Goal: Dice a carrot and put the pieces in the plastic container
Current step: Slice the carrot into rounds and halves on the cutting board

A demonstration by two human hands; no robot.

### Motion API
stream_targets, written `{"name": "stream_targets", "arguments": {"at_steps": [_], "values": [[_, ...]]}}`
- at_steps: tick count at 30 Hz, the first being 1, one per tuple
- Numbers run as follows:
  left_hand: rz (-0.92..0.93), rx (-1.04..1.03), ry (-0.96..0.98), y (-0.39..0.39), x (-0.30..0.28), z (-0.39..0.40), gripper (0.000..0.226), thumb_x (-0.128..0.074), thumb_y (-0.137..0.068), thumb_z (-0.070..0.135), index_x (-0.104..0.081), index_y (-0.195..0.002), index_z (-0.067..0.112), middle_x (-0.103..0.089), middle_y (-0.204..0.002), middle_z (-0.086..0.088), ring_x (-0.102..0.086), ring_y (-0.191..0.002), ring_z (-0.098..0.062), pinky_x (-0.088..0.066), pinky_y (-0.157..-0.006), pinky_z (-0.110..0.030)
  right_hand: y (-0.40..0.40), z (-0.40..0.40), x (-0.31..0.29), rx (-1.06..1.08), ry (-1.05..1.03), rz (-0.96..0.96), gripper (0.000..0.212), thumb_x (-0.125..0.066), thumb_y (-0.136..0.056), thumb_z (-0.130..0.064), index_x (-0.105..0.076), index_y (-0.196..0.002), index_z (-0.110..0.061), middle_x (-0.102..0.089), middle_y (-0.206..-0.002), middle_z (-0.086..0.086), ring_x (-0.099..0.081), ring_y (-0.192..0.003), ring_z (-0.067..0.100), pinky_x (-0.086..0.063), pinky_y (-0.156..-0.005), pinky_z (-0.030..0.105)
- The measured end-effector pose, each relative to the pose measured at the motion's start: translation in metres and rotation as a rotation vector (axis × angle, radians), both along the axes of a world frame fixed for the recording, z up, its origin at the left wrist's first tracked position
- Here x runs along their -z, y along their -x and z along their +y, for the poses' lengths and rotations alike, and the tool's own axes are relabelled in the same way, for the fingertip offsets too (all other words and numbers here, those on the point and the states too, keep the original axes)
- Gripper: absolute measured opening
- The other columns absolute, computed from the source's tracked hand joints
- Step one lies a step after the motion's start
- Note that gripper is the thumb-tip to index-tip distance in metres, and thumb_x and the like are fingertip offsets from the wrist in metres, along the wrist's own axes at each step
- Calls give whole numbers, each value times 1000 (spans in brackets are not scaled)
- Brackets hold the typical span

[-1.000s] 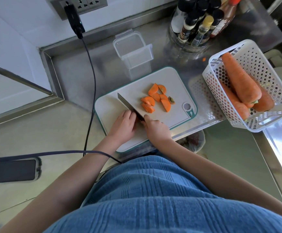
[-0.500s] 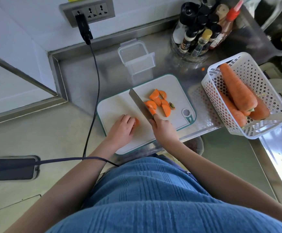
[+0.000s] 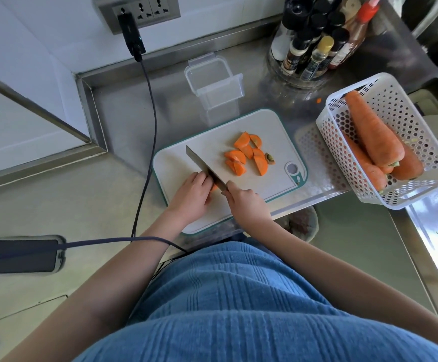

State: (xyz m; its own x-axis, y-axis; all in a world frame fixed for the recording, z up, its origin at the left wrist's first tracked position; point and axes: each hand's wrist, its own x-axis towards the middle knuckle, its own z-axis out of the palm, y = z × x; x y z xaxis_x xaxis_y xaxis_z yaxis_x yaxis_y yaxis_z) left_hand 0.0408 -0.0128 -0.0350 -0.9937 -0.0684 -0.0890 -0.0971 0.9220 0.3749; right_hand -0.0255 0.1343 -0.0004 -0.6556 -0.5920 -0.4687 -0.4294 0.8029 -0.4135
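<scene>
On the white cutting board (image 3: pixel 272 131) my left hand (image 3: pixel 193 197) holds down a carrot piece (image 3: pixel 214 188), almost all of it hidden under my fingers. My right hand (image 3: pixel 246 203) grips the handle of a knife (image 3: pixel 203 167), whose blade stands right beside my left fingertips. Several cut carrot slices (image 3: pixel 246 155) and a stem end (image 3: pixel 269 158) lie in the middle of the board. The clear plastic container (image 3: pixel 214 83) stands behind the board with nothing in it.
A white perforated basket (image 3: pixel 421 194) with whole carrots (image 3: pixel 371 131) sits to the right. Sauce and spice bottles (image 3: pixel 317 43) crowd the back right. A black cable (image 3: pixel 150 113) runs from the wall socket down the left to a dark device (image 3: pixel 22 256). A small carrot bit (image 3: pixel 318 100) lies on the steel counter.
The knife blade has come back left from the slice pile to my left fingertips. The camera has drawn closer to the board.
</scene>
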Motion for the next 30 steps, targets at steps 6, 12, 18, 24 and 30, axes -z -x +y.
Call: {"name": "stream_targets", "arguments": {"at_steps": [6, 12, 18, 24, 30], "values": [[-4, -11, -1, 0, 5, -1, 34, -71, -65, -3, -60, -98, -4, -56, -95, -21, -55, -87, -39, -52, -71, -45, -5, -1, 1, -21, -17, 36, 27, -30, -104, -33, -42, -113, -10, -52, -75, 16, -46, -64, 31, -38, -57, 34], [-49, -37, -31, 2, 5, -1, 34, -69, -62, -5, -58, -94, -5, -53, -93, -21, -53, -88, -41, -51, -71, -49, -8, -10, 11, 29, -46, -3, 13, -34, -104, -24, -39, -110, -13, -61, -85, 18, -60, -76, 38, -40, -59, 36], [-20, -51, -35, -2, 0, 4, 34, -69, -54, -8, -55, -84, -3, -53, -86, -20, -55, -78, -39, -50, -63, -42, -1, -19, 10, 42, -29, -32, 25, -30, -104, -32, -41, -114, -11, -62, -90, 19, -60, -80, 38, -47, -66, 41], [68, -65, 14, -12, 0, 3, 31, -75, -61, -4, -53, -82, 1, -52, -82, -16, -54, -71, -34, -46, -52, -37, 0, -16, 5, 23, -20, 23, 25, -29, -104, -31, -42, -111, -11, -63, -86, 18, -61, -77, 38, -50, -65, 41], [78, -121, 24, -30, 7, 1, 46, -78, -67, 2, -39, -90, 10, -51, -83, -19, -55, -68, -34, -50, -48, -38, 9, -11, -7, 116, 70, 60, 27, -29, -104, -33, -45, -105, -11, -61, -78, 18, -51, -64, 36, -38, -56, 35]]}}
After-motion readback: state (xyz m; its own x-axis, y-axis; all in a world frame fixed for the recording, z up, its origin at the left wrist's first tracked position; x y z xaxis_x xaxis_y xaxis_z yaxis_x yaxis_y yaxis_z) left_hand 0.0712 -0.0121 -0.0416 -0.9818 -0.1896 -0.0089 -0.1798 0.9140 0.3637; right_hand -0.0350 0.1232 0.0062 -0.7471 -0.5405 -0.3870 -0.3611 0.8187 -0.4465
